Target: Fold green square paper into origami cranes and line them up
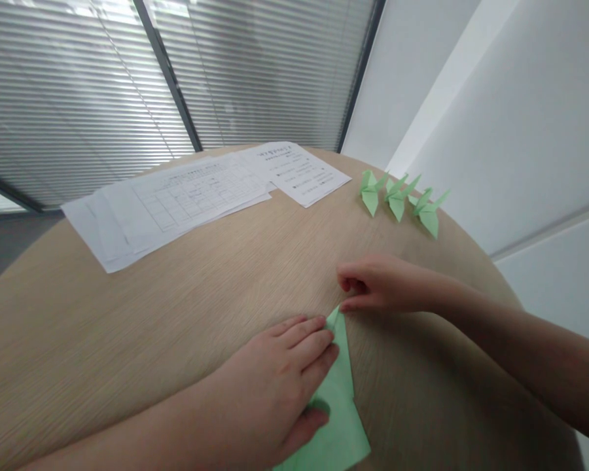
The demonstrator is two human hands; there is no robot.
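A sheet of green paper (341,418), folded to a narrow point at its far end, lies on the table in front of me. Across its left side rests my left hand (294,373), flat, with the fingers stretched out over the paper and the thumb a little apart; it covers part of the sheet. My right hand (373,284) is curled in a loose fist, and its thumb touches the paper's pointed tip. Nothing shows inside the curled fingers. The near end of the paper runs out of the picture.
Three folded green paper cranes (370,191) stand in a row at the table's far right edge. Overlapping printed sheets (186,196) lie along the back left of the round wooden table (216,288). Window blinds (265,72) and a white wall (535,98) rise behind it.
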